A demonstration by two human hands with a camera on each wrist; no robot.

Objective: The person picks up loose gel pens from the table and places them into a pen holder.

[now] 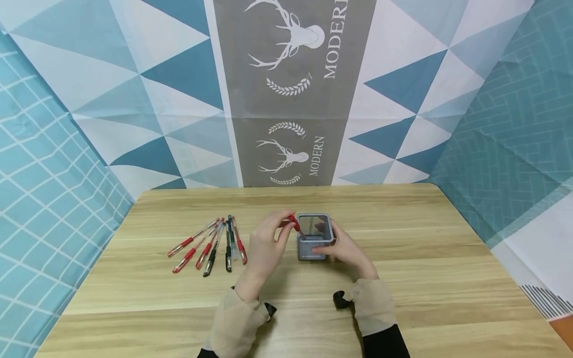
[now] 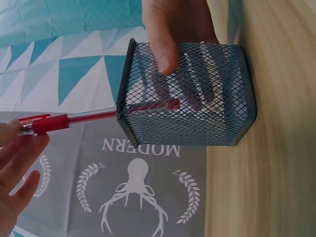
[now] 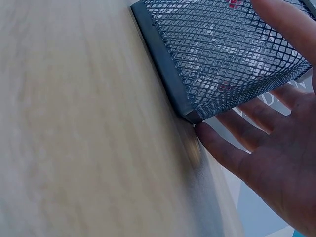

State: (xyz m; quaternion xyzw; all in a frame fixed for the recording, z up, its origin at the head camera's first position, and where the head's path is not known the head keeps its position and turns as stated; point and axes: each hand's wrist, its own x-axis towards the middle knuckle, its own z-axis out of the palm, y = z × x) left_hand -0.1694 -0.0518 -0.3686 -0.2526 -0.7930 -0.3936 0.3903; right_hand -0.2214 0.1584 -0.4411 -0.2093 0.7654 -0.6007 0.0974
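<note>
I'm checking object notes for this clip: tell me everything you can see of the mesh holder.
The mesh holder is a box-shaped, open-topped container of grey, metal-looking mesh, with solid bands round its square rim and base. It is upright or nearly so, right of the loose pens; whether its base fully meets the table is unclear. The right hand grips it, thumb on the near side. A red pen, pinched by the left hand, reaches inside, tip visible through the mesh.
</note>
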